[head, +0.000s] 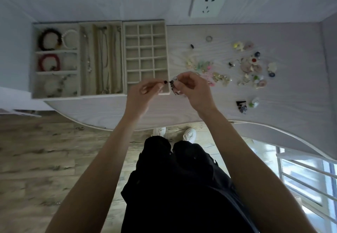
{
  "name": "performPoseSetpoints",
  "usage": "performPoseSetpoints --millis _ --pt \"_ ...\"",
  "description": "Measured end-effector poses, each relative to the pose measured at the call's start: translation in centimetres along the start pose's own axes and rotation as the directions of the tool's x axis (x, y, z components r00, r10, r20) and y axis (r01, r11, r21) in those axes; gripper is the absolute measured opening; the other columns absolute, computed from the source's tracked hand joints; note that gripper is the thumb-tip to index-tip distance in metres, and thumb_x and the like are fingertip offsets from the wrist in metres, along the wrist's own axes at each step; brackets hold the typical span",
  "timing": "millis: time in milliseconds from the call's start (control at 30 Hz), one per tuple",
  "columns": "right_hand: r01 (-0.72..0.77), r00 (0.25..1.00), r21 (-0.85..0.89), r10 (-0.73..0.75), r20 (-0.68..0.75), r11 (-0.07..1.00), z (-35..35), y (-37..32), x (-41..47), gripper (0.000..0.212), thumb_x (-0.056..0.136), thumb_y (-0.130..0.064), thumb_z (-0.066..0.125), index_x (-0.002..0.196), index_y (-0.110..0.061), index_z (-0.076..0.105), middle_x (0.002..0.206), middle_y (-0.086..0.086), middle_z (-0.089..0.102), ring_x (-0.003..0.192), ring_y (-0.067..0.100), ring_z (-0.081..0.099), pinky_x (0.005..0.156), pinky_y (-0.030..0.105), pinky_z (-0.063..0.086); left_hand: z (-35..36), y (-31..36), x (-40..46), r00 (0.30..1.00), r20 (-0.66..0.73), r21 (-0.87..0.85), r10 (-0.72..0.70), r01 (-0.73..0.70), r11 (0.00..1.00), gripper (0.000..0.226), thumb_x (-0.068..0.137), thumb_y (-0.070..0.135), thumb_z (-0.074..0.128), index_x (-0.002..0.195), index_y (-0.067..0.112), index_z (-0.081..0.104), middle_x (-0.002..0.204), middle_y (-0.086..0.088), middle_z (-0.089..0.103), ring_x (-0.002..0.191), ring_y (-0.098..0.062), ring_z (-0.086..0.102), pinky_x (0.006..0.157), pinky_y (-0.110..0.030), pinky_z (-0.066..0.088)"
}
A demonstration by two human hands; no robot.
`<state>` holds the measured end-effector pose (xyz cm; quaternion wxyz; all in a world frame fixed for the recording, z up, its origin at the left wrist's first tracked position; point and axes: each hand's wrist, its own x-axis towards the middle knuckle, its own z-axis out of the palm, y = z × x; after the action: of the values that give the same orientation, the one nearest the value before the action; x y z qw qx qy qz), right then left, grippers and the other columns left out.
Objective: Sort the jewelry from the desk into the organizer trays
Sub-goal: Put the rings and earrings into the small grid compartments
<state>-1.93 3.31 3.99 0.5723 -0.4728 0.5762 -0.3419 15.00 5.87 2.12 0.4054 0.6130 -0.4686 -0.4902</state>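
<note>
My left hand point(145, 91) pinches a small dark bead-like earring piece point(165, 82) at its fingertips. My right hand point(191, 88) holds a dark dangling earring point(172, 85) just beside it, over the front right corner of the grid tray point(168, 57). That beige tray has many small square cells, which look empty. A loose pile of colourful jewelry point(220, 76) lies on the desk to the right, with more pieces point(253, 66) farther right.
A beige tray point(56, 52) on the left holds dark, red and white bracelets. A middle tray point(102, 59) holds necklaces in long slots. A ring point(209, 38) and a dark piece point(241, 106) lie on the desk. The desk's curved front edge point(127, 128) is near my legs.
</note>
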Motion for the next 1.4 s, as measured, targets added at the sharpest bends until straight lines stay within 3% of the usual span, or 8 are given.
performPoseSetpoints --millis 167,300,400,633,733,1000,1300,1400 --pt "-0.112 0.989 -0.061 0.106 -0.1 0.992 2.8 1.0 1.5 0.017 0.083 -0.002 0.068 0.079 -0.017 0.062 0.073 0.008 0.067 0.069 0.024 0.066 0.07 0.035 0.056 -1.2 -1.3 1.4 1.0 -0.019 0.179 0.022 -0.018 0.984 0.009 0.087 0.017 0.067 0.096 0.019 0.067 0.084 0.005 0.071 0.079 -0.009 0.068 0.076 -0.028 0.057" --pt "-0.153 0.979 -0.014 0.15 -0.137 0.988 3.8 1.4 1.9 0.008 0.084 0.002 0.065 0.085 -0.005 0.061 0.071 0.01 0.067 0.061 0.012 0.066 0.061 0.024 0.054 -1.3 -1.9 2.4 0.996 0.026 0.386 0.09 -0.093 0.918 0.009 0.087 0.02 0.067 0.095 0.017 0.069 0.081 0.01 0.067 0.075 -0.002 0.065 0.072 -0.024 0.056" --pt "-0.133 0.978 -0.16 0.104 -0.178 0.978 3.9 1.1 2.0 0.015 0.083 -0.009 0.069 0.078 -0.02 0.06 0.072 -0.002 0.066 0.066 0.007 0.062 0.066 0.022 0.049 -1.4 -2.2 2.4 0.992 0.03 0.456 0.126 -0.126 0.881 0.01 0.088 0.025 0.066 0.095 0.018 0.068 0.082 0.012 0.065 0.075 -0.004 0.061 0.068 -0.017 0.049" --pt "-0.017 0.989 -0.141 -0.004 -0.145 0.99 3.2 -0.3 1.5 0.015 0.084 -0.009 0.068 0.079 -0.02 0.058 0.069 -0.004 0.065 0.069 0.015 0.066 0.071 0.029 0.054 -2.2 -1.5 2.8 0.991 0.064 0.15 0.122 -0.13 0.98 0.004 0.09 0.013 0.062 0.091 0.017 0.061 0.084 0.007 0.063 0.079 0.002 0.059 0.072 -0.012 0.044" --pt "-0.029 0.992 -0.139 0.011 -0.129 0.99 3.5 -0.2 1.8 0.013 0.084 -0.01 0.068 0.08 -0.019 0.059 0.069 -0.003 0.067 0.069 0.02 0.069 0.075 0.041 0.056 -2.6 -1.8 3.1 0.995 0.068 0.042 0.069 -0.072 0.997 0.013 0.09 0.013 0.063 0.088 0.025 0.058 0.088 0.001 0.067 0.086 -0.014 0.065 0.077 -0.023 0.05" --pt "-0.055 0.993 -0.256 0.025 -0.119 0.965 4.0 0.6 2.4 0.016 0.086 -0.015 0.066 0.078 -0.024 0.056 0.072 0.001 0.07 0.068 0.018 0.069 0.074 0.044 0.056 -3.3 -2.7 3.1 0.989 0.105 0.209 0.104 -0.124 0.97 0.004 0.09 0.016 0.063 0.094 0.016 0.064 0.088 0.007 0.066 0.082 -0.002 0.06 0.075 -0.012 0.046" --pt "0.046 0.993 -0.488 -0.093 -0.073 0.872 5.8 1.4 3.0 0.007 0.085 -0.015 0.065 0.084 -0.018 0.059 0.076 -0.008 0.064 0.07 0.007 0.064 0.065 0.019 0.049 -4.0 -3.6 2.7 0.996 0.029 0.286 0.087 -0.092 0.954 0.007 0.087 0.016 0.065 0.093 0.014 0.067 0.086 0.004 0.068 0.081 -0.008 0.064 0.079 -0.03 0.054" --pt "0.062 0.99 -0.55 -0.122 -0.072 0.833 5.8 1.6 2.7 0.005 0.083 -0.014 0.065 0.085 -0.016 0.06 0.076 -0.005 0.066 0.071 0.011 0.066 0.067 0.025 0.052 -3.8 -3.4 2.7 0.998 0.008 0.266 0.07 -0.069 0.961 0.007 0.086 0.015 0.067 0.093 0.014 0.067 0.085 0.006 0.068 0.08 -0.005 0.064 0.078 -0.025 0.054"
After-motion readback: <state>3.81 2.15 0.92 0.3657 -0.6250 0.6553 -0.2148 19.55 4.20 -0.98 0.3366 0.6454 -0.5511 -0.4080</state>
